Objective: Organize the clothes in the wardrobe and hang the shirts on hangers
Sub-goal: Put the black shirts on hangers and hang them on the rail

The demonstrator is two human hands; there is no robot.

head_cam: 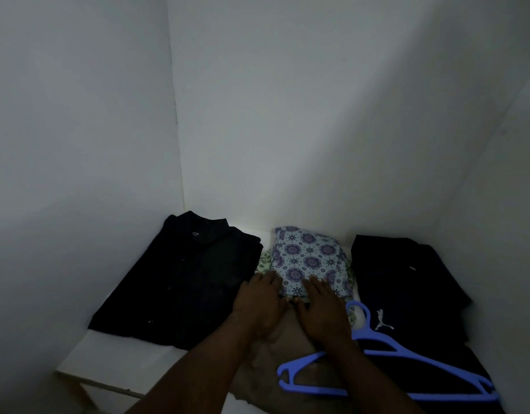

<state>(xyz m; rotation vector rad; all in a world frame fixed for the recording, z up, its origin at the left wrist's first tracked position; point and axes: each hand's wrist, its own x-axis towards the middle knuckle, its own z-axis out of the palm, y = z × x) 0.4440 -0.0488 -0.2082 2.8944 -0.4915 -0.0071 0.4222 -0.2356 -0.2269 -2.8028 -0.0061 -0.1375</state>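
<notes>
Inside a dim white wardrobe compartment, a person is reaching both bare arms forward over a white shelf (114,351) where several folded garments are lying in a row. The left hand (259,300) is lying flat and palm down, fingers spread and extended, with its fingertips resting at the near left corner of a folded light-blue cloth printed with purple round floral medallions (310,258); it is gripping nothing that can be seen. The right hand (323,306) is likewise lying flat with fingers stretched forward, pressing on the near edge of that same patterned cloth, and it too is closed around nothing. This patterned cloth is sitting on top of a pale green leaf-printed fabric (263,264) whose edges are peeking out on either side. Under the wrists and forearms a folded tan-brown garment (287,363) is lying toward the front of the shelf. To the left, touching the wardrobe's back corner, a folded black button-up collared shirt (186,279) is resting flat. To the right, a folded dark navy garment with a small white leaping-cat logo (407,279) is lying against the right wall. A bright blue plastic clothes hanger (407,354) is lying flat across the navy garment and the tan one, its hook pointing toward the patterned cloth, just beside the right forearm.
</notes>
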